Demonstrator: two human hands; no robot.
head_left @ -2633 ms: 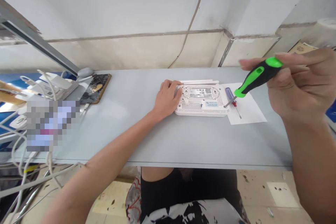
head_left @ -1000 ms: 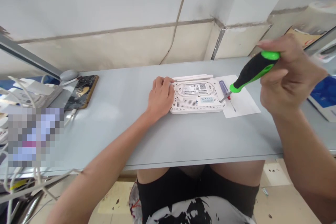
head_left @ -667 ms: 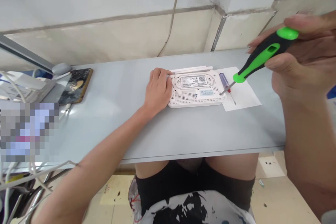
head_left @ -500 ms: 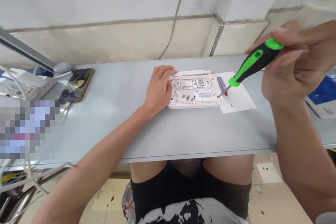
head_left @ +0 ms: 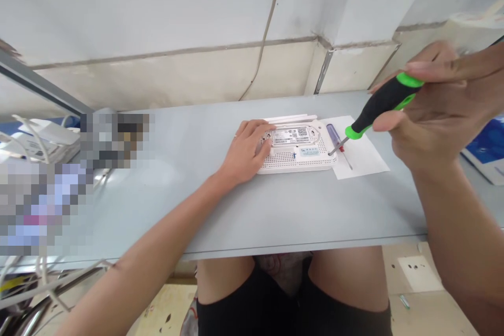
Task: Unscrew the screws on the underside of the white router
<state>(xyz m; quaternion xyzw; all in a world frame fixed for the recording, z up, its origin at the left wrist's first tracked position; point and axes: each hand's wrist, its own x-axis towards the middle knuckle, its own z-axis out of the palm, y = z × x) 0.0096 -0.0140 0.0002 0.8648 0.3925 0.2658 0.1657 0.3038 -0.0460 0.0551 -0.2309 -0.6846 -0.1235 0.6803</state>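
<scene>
A white router (head_left: 283, 161) lies with its vented, labelled underside up on the grey table. My left hand (head_left: 246, 155) is over its left end, fingers curled onto it and thumb on the vented face, holding it. In my right hand (head_left: 437, 100) is a green-and-black screwdriver (head_left: 380, 106), slanting down to the left. Its tip meets the router near the front right corner; whether a screw is there I cannot make out. A second screwdriver (head_left: 334, 135), with a clear purple handle and red collar, rests on white paper (head_left: 364, 155) beside the router.
Pale cables (head_left: 44, 210) and white boxes (head_left: 51, 139) crowd the table's left end, partly blurred out. A blue-and-white box (head_left: 486, 152) stands at the right, beyond my right forearm. A wall with a hanging cable (head_left: 264, 37) rises behind the table (head_left: 177, 131).
My left hand has slid farther right over the router. My right hand has turned the screwdriver handle, its tip still at the same corner. The camera view has shifted slightly.
</scene>
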